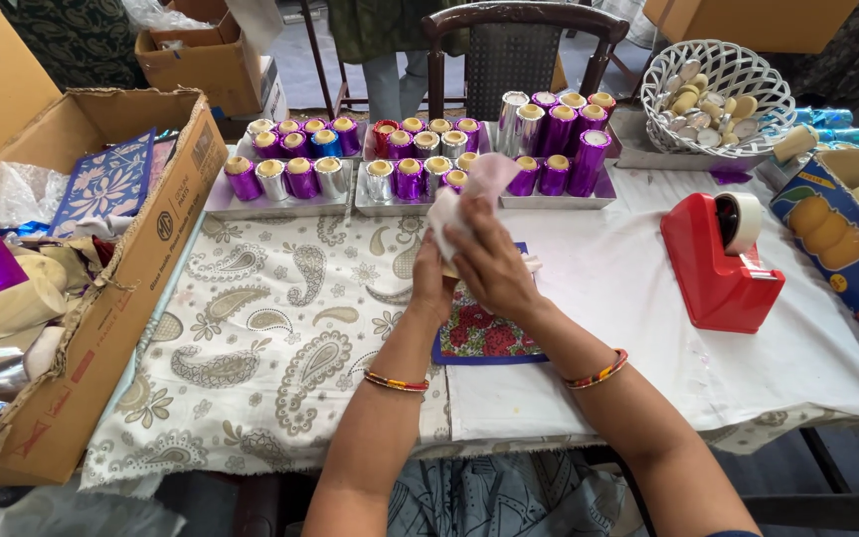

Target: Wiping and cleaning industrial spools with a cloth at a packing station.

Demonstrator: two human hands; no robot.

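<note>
Head view looks down on a table (648,328) covered by a paisley cloth (260,338) on one side and plain white cloth on the other. At the left edge sits a big open carton (141,268) stuffed with purple and silver foil and pale rolls. A second box (847,239) with fruit pictures lies at the right edge. Along the far side, three metal trays (280,204) stand side by side, packed with short cylinders (300,177) wrapped in purple, silver, red and blue foil. A white basket (718,94) of small round pieces stands far right, with a red tape dispenser (718,259) nearer the person. A floral sheet (479,333) lies flat under the wrists.

Both hands meet just above that sheet, near the trays. The left hand (431,283) is closed around the lower end of a roll, mostly hidden; the right hand (489,264) curls over it, fingers pinching a pinkish-white wrapper (469,199) against it. Striped bangles (597,374) ring both wrists.
</note>
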